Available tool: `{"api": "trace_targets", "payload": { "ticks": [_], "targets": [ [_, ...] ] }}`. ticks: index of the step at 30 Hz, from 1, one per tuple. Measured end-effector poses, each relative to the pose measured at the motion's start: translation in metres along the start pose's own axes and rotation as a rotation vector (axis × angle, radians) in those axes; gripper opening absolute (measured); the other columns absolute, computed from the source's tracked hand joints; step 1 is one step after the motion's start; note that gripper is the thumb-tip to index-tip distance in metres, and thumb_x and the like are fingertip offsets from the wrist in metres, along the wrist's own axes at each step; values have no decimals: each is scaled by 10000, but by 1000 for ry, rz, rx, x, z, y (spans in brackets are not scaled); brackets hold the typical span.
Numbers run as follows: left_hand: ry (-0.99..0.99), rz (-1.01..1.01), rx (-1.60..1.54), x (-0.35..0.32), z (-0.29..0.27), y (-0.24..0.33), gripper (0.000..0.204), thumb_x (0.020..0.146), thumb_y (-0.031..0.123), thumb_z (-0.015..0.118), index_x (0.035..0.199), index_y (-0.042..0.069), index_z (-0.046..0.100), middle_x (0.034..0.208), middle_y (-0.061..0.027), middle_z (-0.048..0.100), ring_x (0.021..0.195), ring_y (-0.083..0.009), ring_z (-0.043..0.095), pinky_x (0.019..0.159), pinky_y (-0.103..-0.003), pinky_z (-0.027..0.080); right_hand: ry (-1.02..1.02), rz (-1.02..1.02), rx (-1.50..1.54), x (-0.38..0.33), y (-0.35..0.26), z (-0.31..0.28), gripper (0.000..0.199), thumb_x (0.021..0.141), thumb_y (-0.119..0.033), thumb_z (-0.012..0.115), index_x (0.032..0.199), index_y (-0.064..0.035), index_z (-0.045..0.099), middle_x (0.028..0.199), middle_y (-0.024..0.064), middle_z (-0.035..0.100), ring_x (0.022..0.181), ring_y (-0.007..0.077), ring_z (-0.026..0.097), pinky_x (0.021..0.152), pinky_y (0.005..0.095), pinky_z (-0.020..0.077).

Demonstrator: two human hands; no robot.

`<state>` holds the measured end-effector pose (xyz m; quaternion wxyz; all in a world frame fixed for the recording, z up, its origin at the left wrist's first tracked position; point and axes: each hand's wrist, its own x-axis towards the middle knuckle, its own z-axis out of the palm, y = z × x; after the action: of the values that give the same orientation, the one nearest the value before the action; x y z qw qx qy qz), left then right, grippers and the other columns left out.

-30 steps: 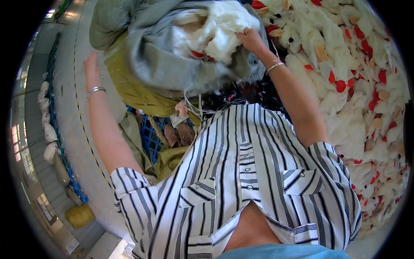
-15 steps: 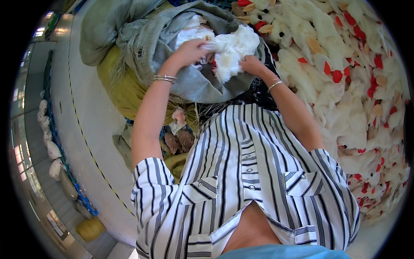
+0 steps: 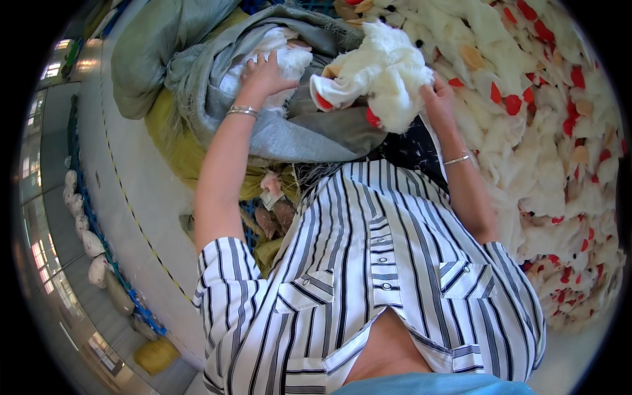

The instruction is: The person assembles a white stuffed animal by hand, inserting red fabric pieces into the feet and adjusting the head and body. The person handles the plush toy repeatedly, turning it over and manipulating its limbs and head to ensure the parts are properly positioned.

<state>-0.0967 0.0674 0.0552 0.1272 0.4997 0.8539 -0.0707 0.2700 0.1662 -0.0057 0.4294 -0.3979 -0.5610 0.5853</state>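
Observation:
A limp, white, furry plush skin (image 3: pixel 394 72) with red and tan patches hangs from my right hand (image 3: pixel 438 99), whose fingers are closed on its right edge. It is held over the right side of a grey-green woven sack (image 3: pixel 296 135). My left hand (image 3: pixel 264 76), fingers spread, rests against more white plush pieces (image 3: pixel 288 59) inside the sack's wide mouth. Folds of the sack hide the lower part of those pieces.
To the right spreads a large heap of white plush skins (image 3: pixel 487 131) with red and tan bits. A tied grey-green sack (image 3: pixel 141 59) and a yellow-green sack (image 3: pixel 161 125) stand left. Farther left, a yellow-black floor line (image 3: pixel 125 191) runs past several white bundles (image 3: pixel 92 243).
My right hand has lifted the plush skin up and to the right, out of the sack's mouth. My left hand has let go of it and moved left onto the other pieces.

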Motion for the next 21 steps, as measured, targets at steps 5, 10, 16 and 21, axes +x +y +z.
{"api": "trace_targets", "payload": {
  "ticks": [5,10,16,21],
  "targets": [
    [50,-170,95,57,67,-42,1123,581,619,783,1472,105,329,1539,-225,288,1388,-431,318,1115,-501,302,89,-48,247,-4,-59,-5,314,879,1,468,1136,13,648,1013,6,673,892,60,597,784,209,472],
    [-94,-63,184,74,97,-85,638,715,493,732,1165,48,651,1247,-231,620,1184,-345,591,1032,-448,419,-112,104,336,-40,-93,-8,256,903,2,486,1104,4,645,1018,50,684,891,92,646,772,232,522],
    [123,268,-687,44,57,-99,340,786,173,746,1084,25,675,1085,-155,704,1015,-313,664,928,-382,500,-840,232,-205,-103,-83,30,334,799,-32,466,1077,45,634,881,117,670,831,152,608,748,300,491],
    [166,769,-464,-80,-23,-28,720,735,168,818,1361,42,486,1331,-107,579,1211,-201,540,1047,-361,428,-1179,124,-235,-89,-93,25,294,847,-136,583,1096,14,629,871,69,657,824,138,597,781,295,495]
  ]
}}
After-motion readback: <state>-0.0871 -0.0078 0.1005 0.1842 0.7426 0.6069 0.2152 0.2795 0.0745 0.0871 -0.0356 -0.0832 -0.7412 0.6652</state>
